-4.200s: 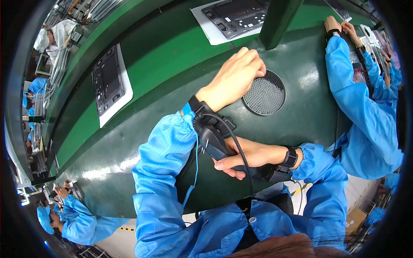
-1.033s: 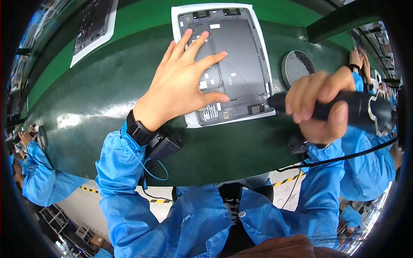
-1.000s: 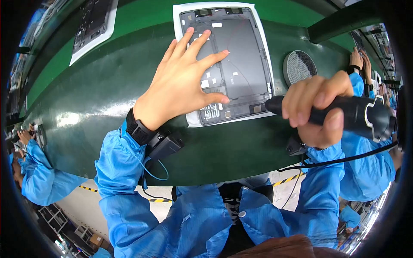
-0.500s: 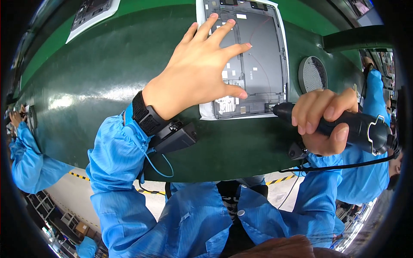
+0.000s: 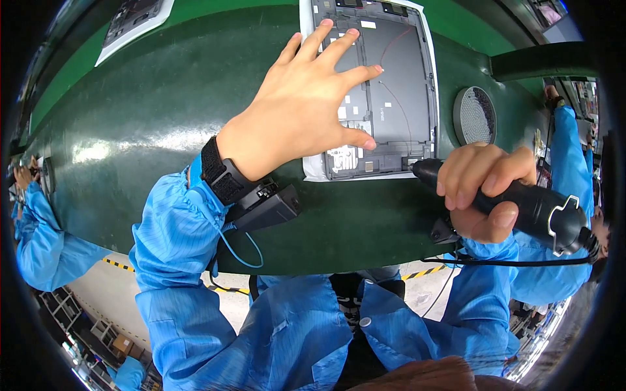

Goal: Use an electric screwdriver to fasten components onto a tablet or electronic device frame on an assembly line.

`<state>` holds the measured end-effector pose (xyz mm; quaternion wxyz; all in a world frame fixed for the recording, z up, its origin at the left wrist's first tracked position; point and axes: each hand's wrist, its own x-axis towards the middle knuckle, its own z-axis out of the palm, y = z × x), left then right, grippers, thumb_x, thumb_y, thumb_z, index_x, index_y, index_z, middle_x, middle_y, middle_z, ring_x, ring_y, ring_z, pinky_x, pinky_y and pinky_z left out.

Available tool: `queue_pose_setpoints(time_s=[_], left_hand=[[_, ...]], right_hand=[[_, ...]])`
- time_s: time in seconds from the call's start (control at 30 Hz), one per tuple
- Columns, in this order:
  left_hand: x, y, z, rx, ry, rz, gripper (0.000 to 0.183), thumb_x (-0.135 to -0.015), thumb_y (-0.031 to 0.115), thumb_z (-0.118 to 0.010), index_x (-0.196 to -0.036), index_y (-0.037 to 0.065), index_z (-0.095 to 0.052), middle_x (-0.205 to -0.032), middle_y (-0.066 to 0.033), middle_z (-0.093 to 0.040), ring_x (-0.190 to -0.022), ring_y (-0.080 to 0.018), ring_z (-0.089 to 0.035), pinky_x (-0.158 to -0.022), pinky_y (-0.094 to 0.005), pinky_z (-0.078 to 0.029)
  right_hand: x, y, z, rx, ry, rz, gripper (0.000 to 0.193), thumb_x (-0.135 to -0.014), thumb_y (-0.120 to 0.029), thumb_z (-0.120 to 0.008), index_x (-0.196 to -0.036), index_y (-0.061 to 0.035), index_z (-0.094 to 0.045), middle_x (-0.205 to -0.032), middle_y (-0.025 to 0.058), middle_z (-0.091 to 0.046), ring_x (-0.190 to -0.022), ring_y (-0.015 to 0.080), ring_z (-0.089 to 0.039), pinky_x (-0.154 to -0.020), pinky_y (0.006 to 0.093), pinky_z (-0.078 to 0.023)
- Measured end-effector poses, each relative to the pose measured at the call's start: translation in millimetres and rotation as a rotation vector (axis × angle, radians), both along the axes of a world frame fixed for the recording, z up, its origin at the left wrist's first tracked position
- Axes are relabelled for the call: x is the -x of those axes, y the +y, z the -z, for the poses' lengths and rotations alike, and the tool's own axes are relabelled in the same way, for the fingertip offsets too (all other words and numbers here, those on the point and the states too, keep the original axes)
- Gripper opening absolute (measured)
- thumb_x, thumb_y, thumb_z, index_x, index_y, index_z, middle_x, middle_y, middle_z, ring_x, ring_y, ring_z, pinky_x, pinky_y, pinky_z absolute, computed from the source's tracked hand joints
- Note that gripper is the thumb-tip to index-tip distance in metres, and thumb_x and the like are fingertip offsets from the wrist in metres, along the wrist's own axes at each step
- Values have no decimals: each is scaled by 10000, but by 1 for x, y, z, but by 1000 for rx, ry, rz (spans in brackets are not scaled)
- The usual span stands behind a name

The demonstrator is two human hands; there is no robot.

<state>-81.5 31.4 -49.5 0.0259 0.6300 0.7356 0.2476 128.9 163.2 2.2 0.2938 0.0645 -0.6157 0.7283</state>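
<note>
A dark grey device housing [image 5: 398,124], like a tablet's back shell, lies on a white padded sheet [image 5: 315,171]. Thin wires run over it, and white labels dot its left side. My left hand [image 5: 303,98] rests on its left part, fingers spread and holding nothing. My right hand [image 5: 486,186] is wrapped round a black corded electric screwdriver [image 5: 544,212]. The screwdriver lies tilted low, its nose at the housing's near right corner. Whether the bit touches a screw is too small to tell.
A round grey dish [image 5: 475,116] of small parts stands right of the housing on the green table [image 5: 163,143]. Another housing [image 5: 134,23] lies far left. A black boxy device [image 5: 267,207] sits by my left wrist. People in blue sleeves [image 5: 574,153] are at both sides.
My right hand has shifted slightly left, and the screwdriver's rear end has dropped toward me. The screwdriver's nose stays by the same corner. My left hand has hardly moved.
</note>
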Motion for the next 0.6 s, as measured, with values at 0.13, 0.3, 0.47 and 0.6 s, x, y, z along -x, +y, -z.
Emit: queue_pose_setpoints(time_s=[0.13, 0.3, 0.47, 0.6], left_hand=[[0, -1, 1, -26, 0, 6, 781, -623, 472, -881, -1327, 246, -629, -1529, -159, -424, -1438, -425, -328, -1175, -538, -295], [0, -2, -1, -31, 8, 7, 781, -622, 464, -883, -1326, 244, -629, -1522, -162, -433, -1430, -430, -341, -1165, -541, -309], [0, -2, -2, -12, 14, 5, 787, -614, 457, -888, -1327, 247, -629, -1527, -158, -426, -1431, -433, -338, -1167, -541, -307], [1, -1, -4, -8, 21, 13, 792, -614, 457, -889, -1331, 249, -626, -1532, -152, -422, -1433, -430, -336, -1169, -539, -307]], right_hand=[[1, 3, 4, -88, 18, -51, 321, -896, -173, -754, -1042, -43, -499, -751, 93, -622, -625, 177, -596, -625, 352, -535], [2, 1, 6, -87, 32, -67, 322, -894, -152, -755, -1042, -36, -494, -769, 98, -614, -621, 179, -585, -611, 352, -530], [2, 5, 5, -41, -26, -120, 327, -888, -125, -756, -1049, -27, -488, -775, 105, -602, -653, 201, -575, -621, 357, -510], [5, 1, 4, 17, -25, -64, 327, -884, -139, -761, -1010, -31, -480, -754, 110, -594, -633, 190, -556, -601, 355, -501]])
